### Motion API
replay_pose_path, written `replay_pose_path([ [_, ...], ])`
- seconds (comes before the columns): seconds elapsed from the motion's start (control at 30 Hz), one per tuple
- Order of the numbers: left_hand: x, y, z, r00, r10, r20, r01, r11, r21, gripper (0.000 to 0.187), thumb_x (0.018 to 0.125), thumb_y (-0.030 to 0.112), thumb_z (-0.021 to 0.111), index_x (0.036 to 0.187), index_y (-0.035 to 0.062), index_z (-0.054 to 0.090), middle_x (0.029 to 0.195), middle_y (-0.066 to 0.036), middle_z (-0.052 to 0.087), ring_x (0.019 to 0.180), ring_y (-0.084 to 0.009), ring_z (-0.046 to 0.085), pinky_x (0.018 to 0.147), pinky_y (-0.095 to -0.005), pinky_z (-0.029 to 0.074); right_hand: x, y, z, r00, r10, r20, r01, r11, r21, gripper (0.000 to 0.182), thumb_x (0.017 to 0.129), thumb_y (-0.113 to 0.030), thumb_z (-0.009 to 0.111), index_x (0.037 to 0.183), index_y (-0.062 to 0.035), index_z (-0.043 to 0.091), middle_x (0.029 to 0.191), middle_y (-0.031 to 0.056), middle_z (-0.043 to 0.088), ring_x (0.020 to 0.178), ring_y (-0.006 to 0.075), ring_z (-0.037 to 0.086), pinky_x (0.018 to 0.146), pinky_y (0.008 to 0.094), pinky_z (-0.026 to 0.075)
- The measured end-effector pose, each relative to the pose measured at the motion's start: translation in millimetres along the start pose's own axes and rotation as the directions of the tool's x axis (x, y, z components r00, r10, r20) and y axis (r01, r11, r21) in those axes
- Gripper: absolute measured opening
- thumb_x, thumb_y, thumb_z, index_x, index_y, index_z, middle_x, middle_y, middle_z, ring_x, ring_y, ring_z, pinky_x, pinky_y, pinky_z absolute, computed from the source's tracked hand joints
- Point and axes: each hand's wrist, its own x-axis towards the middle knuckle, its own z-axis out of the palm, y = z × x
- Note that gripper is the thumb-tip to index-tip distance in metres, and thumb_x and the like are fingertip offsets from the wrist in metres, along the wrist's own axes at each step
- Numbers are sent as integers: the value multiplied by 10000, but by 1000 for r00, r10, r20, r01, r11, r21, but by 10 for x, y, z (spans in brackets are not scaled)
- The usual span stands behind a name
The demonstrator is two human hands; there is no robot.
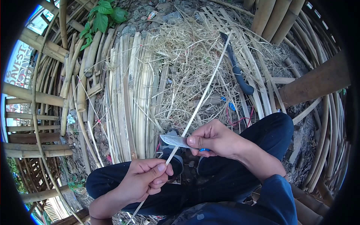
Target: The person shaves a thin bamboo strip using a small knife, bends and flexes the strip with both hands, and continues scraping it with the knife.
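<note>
My left hand (pixel 150 177) is closed around a thin bamboo strip (pixel 202 98), low on its length. From there the strip slants up and away to the right, over the shavings, and its lower end passes below the hand. My right hand (pixel 215 140) grips a knife (pixel 174 141); a bit of blue shows at the handle beneath the fingers, and the rest of the handle is hidden. The blade points left and lies across the strip, just above my left hand. Both hands are over my lap, between my bent knees.
A heap of bamboo shavings (pixel 187 63) covers the ground ahead. Split bamboo slats (pixel 129 97) lie to its left. A dark curved-handled tool (pixel 236 69) rests on the right side of the heap. Bamboo poles (pixel 33 93) stand at left, and a thick pole (pixel 315 80) juts in at right.
</note>
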Motion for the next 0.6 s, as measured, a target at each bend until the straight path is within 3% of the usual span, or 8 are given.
replay_pose_path([
  [0.13,1,-5,-1,1000,-2,-8,2,999,-47,263,986,184,481,947,-66,553,630,-7,377,513,-36,268,418,-191,171,5,-14,-95,997,4,-77,1,998,63,363,925,-303,603,716,-8,645,532,-5,519,454,44,428,412,189,266],
  [0.2,13,-4,-14,1000,-16,2,16,999,-35,251,995,163,459,970,-69,551,647,-8,375,517,-44,258,424,-197,183,9,20,-57,999,-5,-42,10,992,124,355,922,-303,608,731,-6,648,556,2,538,462,48,437,414,194,279],
  [0.27,22,-6,-22,1000,-30,8,31,999,-23,242,1003,143,437,993,-71,549,663,-9,372,522,-51,249,430,-204,194,-2,41,55,997,-3,72,-1,999,54,356,930,-304,601,762,5,661,579,6,551,461,45,427,422,210,323],
  [0.4,25,-11,-10,998,-44,43,43,999,19,237,999,137,448,990,-73,558,656,-3,369,522,-52,258,431,-201,203,-12,42,108,989,20,149,-25,999,34,347,929,-304,601,787,3,675,609,2,574,479,49,449,429,215,341],
  [0.6,13,33,6,999,-27,41,24,997,80,236,997,135,453,991,-74,563,656,-1,370,525,-51,265,433,-200,209,-32,17,90,993,20,118,-23,999,26,292,923,-259,614,841,12,688,648,18,605,491,51,472,435,206,350],
])
